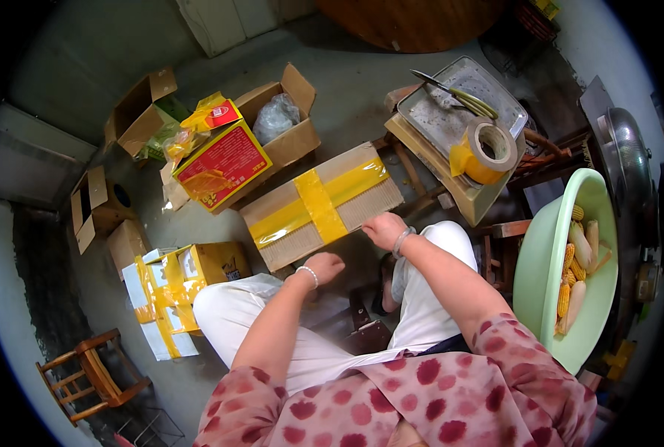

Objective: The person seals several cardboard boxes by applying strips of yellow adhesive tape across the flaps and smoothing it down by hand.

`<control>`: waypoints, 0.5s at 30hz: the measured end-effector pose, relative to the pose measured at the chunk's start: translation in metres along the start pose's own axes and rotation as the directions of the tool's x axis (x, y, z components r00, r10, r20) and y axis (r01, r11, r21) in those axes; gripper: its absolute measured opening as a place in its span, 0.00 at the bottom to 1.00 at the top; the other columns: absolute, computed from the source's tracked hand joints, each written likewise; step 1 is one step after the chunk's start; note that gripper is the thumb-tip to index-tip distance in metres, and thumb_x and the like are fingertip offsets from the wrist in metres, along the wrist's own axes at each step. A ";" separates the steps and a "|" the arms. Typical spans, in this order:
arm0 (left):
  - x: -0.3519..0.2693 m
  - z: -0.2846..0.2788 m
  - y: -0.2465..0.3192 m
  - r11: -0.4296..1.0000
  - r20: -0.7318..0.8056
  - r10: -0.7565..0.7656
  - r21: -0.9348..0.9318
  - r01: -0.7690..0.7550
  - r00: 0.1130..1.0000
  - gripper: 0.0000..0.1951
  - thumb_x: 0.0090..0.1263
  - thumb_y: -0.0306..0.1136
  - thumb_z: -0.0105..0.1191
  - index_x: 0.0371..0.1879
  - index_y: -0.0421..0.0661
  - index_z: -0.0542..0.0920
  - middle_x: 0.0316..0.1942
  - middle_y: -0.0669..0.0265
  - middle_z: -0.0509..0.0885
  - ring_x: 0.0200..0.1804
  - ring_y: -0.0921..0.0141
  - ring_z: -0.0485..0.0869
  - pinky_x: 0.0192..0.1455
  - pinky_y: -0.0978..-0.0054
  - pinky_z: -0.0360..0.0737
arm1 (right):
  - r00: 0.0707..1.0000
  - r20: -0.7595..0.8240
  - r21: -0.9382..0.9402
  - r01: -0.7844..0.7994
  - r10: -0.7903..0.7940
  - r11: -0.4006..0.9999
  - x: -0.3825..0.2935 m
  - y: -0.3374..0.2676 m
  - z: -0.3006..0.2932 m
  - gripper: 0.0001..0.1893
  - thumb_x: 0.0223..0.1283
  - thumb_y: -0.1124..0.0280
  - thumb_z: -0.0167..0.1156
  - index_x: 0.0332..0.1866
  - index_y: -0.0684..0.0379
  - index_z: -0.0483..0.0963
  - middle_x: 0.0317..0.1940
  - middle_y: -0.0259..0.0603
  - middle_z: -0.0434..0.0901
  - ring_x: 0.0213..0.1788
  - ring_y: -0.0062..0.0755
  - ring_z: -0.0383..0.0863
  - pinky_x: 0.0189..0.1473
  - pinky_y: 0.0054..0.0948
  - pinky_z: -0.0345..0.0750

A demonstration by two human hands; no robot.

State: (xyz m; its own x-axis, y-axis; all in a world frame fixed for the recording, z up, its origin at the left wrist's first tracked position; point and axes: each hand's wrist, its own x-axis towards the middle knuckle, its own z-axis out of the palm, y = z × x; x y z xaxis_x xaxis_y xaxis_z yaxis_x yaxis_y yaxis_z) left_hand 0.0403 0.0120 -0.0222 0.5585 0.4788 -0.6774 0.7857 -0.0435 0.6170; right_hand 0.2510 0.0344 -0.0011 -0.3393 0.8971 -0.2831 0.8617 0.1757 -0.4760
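Note:
A flat corrugated cardboard piece or box [276, 223] lies before my knees, crossed by two bands of yellow packing tape [322, 207]. My right hand [384, 229], with a bangle at the wrist, has its curled fingertips at the near edge, right of the tape cross. Whether they grip the cardboard is unclear. My left hand [323, 268], wearing a white bead bracelet, hovers just short of that edge with fingers bent and partly hidden. To the upper right, a roll of yellow tape [488, 150] rests on a metal tray [441, 109] beside scissors [466, 100] with yellow-green handles.
At left stand a taped yellow-and-white carton [220, 262], a red-and-yellow box [226, 167] and several open cardboard boxes. One box [304, 125] holds a plastic-wrapped bundle. A green basin [533, 279] of corn cobs is close on my right. A small wooden chair [94, 371] lies lower left.

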 end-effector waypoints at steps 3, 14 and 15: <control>-0.017 -0.026 0.040 0.998 -0.148 -0.056 0.018 0.059 0.987 0.23 0.61 0.43 0.47 0.50 0.37 0.71 0.48 0.51 0.75 0.52 0.55 0.73 0.55 0.66 0.68 | 0.986 -0.167 0.031 0.028 -0.023 0.999 0.000 -0.012 -0.010 0.14 0.46 0.73 0.51 0.41 0.55 0.75 0.41 0.44 0.76 0.45 0.45 0.74 0.47 0.37 0.71; -0.022 -0.016 0.009 0.838 -0.517 0.179 0.526 0.146 0.837 0.33 0.58 0.45 0.51 0.59 0.39 0.61 0.63 0.58 0.59 0.65 0.62 0.56 0.63 0.56 0.55 | 0.918 0.146 -0.361 0.397 -0.370 0.843 0.015 -0.042 0.017 0.27 0.51 0.71 0.48 0.61 0.56 0.58 0.63 0.37 0.56 0.66 0.39 0.52 0.63 0.47 0.53; -0.024 -0.016 0.008 0.839 -0.519 0.180 0.525 0.145 0.836 0.33 0.58 0.45 0.51 0.59 0.39 0.61 0.63 0.58 0.59 0.65 0.62 0.56 0.63 0.56 0.55 | 0.937 0.121 -0.394 0.348 -0.328 0.851 0.015 -0.040 0.016 0.27 0.51 0.71 0.48 0.60 0.56 0.59 0.63 0.37 0.57 0.66 0.39 0.53 0.63 0.47 0.52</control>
State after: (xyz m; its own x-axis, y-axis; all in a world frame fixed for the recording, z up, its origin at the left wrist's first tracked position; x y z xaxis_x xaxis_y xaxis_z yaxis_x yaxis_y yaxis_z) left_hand 0.0293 0.0138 0.0053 0.4701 0.8473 -0.2473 0.8797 -0.4272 0.2090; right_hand 0.2061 0.0342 0.0005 -0.6460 0.7339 -0.2098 0.7633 0.6217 -0.1758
